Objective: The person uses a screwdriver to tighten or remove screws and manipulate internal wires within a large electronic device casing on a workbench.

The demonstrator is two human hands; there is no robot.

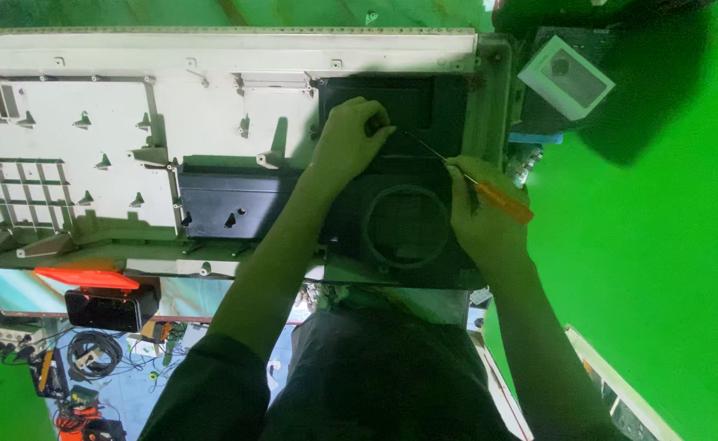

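Right hand [481,214] gripping orange-handled screwdriver [489,192]

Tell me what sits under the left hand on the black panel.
The left hand rests on the black panel, fingers curled where the screwdriver tip in the right hand points. Whatever fastener lies beneath those fingers is covered.

The panel [89,131] looks like matt off-white plastic, the cover [408,237] matt black plastic; the screwdriver [489,194] has a glossy orange handle and thin metal shaft.
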